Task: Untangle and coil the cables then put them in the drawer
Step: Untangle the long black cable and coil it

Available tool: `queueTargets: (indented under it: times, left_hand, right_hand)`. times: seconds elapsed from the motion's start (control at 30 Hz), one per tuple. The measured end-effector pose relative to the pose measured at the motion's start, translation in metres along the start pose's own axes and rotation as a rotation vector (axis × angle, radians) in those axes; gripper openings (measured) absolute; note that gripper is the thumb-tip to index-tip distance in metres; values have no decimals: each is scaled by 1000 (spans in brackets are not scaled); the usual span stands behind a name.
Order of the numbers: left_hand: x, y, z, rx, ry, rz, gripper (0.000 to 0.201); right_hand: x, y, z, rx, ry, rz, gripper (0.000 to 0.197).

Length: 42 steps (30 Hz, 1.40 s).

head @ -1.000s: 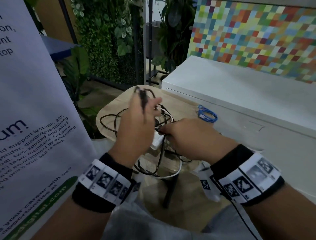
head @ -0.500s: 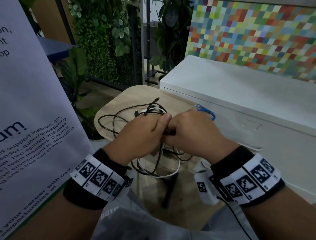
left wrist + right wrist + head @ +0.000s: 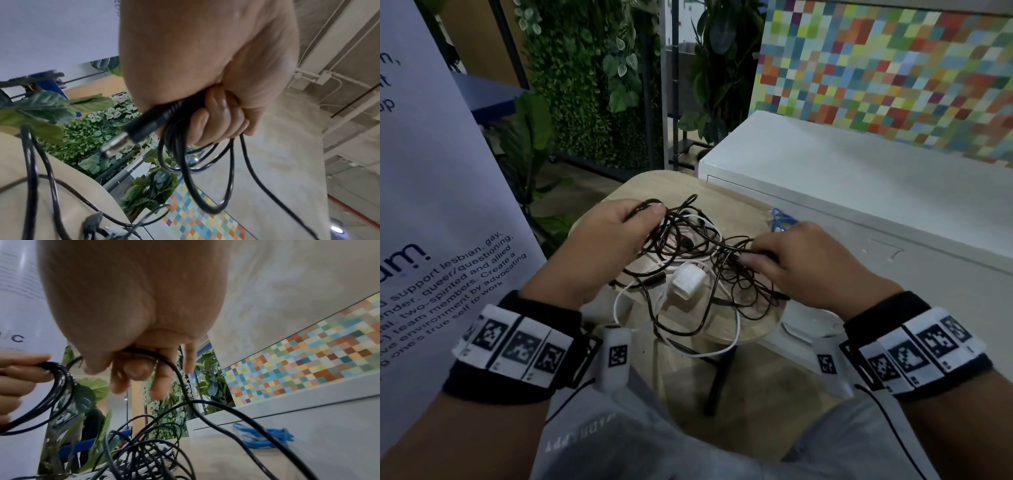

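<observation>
While coiled loops and plug are being gripped by the left hand [image 3: 616,229], the black cable [image 3: 688,253], newly spread apart over the round table [image 3: 750,212], is being pinched rightward by the right hand [image 3: 794,263], untangling progressing.

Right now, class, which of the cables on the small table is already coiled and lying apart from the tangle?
The blue cable: bundled beside the white cabinet, untouched, while the black cable and white cable remain tangled.
</observation>
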<state>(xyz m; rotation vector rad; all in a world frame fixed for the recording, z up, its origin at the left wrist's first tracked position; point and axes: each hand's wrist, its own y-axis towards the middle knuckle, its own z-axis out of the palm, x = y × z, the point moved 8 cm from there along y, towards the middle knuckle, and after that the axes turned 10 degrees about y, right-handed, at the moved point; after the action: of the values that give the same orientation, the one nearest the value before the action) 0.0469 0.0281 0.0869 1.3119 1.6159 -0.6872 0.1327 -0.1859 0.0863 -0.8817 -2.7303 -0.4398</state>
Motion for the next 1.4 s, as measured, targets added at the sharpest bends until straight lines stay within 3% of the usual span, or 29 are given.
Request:
queueTargets:
  times: [0.07,0.17,0.2,0.27,0.37,0.47,0.57,0.7,0.77,0.83,0.9,1.0,1.07,1.13,1.27,1.4]
  left_hand:
    - [5,0,-6,0,46,-24,51]
    - [12,-3,-7,112,77,-50,39]
    - [15,-4,-8,141,50,-58,35]
    - [20,-5,-13,162,-43,-61,46]
    - [27,-9,-15,214,-258,-84,48]
    - [30,-12,-12,247,-442,-119,42]
    - [23,-14,-7,210,-614,-105,41]
    - [12,-10,-7,-52,-724,-115,32]
    - [7,-9,-8,-228,-646,-119,25]
    - [-4,-11,-3,-314,-474,-87,18]
    - [-15,-11,12,-297,-316,-20,15]
    - [-22,-13,32,-232,-84,67,10]
    - [-27,-17,35,-224,145,171,7]
    - [-32,-21,36,-228,315,227,5]
    - [-37,-22,41,-187,417,251,16]
    - [-40,-14,45,-110,463,309,26]
  right_hand:
    - [-6,-2,-12,-116,199,8,41]
    - [-17,1,-18,-138,518,82,21]
    - [-18,3,-20,-127,587,88,20]
    - [-20,7,-22,-103,716,90,23]
    - [-23,14,-29,-177,860,101,23]
    - [-23,22,-26,-257,807,151,28]
    - [-21,31,-13,-262,598,175,28]
    - [12,32,5,-146,170,144,31]
    - [35,32,13,-88,-8,94,34]
    - [56,32,23,-32,-153,42,29]
    - [76,32,31,5,-243,-16,19]
    - [95,29,35,107,-194,-59,9]
    - [97,27,25,83,-149,-59,2]
    - [91,29,13,-5,-120,-48,9]
    - [79,29,5,-55,4,12,29]
    - [71,26,-7,-94,206,75,24]
